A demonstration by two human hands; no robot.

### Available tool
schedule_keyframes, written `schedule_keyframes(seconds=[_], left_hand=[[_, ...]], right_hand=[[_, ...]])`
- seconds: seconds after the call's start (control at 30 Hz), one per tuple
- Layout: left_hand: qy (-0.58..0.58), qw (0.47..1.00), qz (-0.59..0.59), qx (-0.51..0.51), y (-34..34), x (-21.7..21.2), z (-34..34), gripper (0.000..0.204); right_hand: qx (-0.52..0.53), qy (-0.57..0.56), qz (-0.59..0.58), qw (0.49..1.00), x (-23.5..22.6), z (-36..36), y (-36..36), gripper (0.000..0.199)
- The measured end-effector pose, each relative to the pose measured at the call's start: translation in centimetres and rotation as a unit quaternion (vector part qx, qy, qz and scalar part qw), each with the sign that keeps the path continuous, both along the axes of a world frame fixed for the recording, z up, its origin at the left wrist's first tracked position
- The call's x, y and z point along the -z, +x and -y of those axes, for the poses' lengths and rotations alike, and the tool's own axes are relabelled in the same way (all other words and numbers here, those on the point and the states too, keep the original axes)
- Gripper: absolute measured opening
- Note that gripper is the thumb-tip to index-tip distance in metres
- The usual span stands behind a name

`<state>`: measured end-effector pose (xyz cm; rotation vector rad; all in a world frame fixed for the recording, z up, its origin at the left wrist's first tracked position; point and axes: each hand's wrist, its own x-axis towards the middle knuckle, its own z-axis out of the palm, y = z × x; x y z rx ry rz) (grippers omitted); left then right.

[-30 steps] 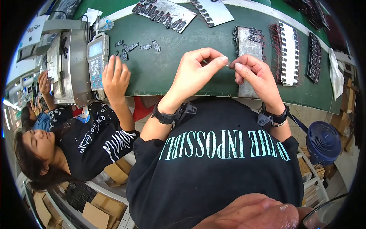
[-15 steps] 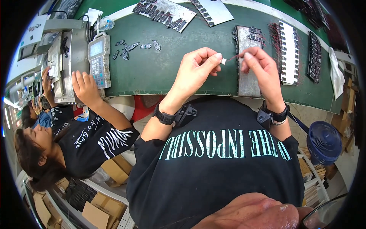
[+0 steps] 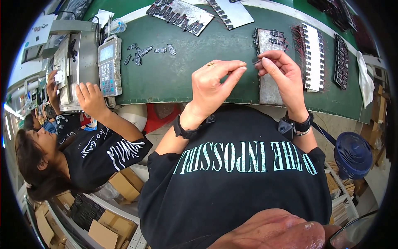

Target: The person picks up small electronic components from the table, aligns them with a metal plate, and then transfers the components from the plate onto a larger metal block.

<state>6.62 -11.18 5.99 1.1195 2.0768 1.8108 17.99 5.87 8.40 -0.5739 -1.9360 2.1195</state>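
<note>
Over the green work table, my left hand (image 3: 215, 85) has its thumb and forefinger tips brought together; what they pinch, if anything, is too small to make out. Just right of those tips, my right hand (image 3: 284, 76) pinches a small dark part (image 3: 256, 62) between thumb and fingers. Below the right hand lies a grey metal plate (image 3: 270, 91), partly covered by it. Small black speaker-like modules (image 3: 277, 41) with thin red wires rest on the plate's far end.
A white strip (image 3: 314, 62) of black modules and a dark strip (image 3: 341, 62) stand to the right. Loose modules (image 3: 139, 54) lie left, beside a keypad device (image 3: 109, 68). Module-covered boards (image 3: 182, 16) are at the back. A co-worker's hand (image 3: 92, 98) works at a machine. A blue fan (image 3: 353, 155) stands right.
The small white piece at my left fingertips no longer shows. My left hand has turned, its back now facing up. A dark part now shows at my right fingertips.
</note>
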Motion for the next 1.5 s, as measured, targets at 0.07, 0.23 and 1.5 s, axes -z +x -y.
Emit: schedule_keyframes(seconds=[0.07,0.23,1.5], left_hand=[[0.014,0.990,-0.132,-0.041,-0.8,0.1,0.2,0.019],[-0.022,0.940,0.334,0.067,-1.0,-0.5,0.5,0.017],[-0.101,0.990,0.010,-0.096,-1.9,0.6,2.3,0.019]], right_hand=[[-0.001,-0.005,-0.007,1.000,0.0,-0.2,-0.6,0.017],[-0.002,0.047,-0.051,0.998,0.5,1.7,0.0,0.016],[-0.014,0.060,0.030,0.998,1.2,1.0,-1.5,0.015]])
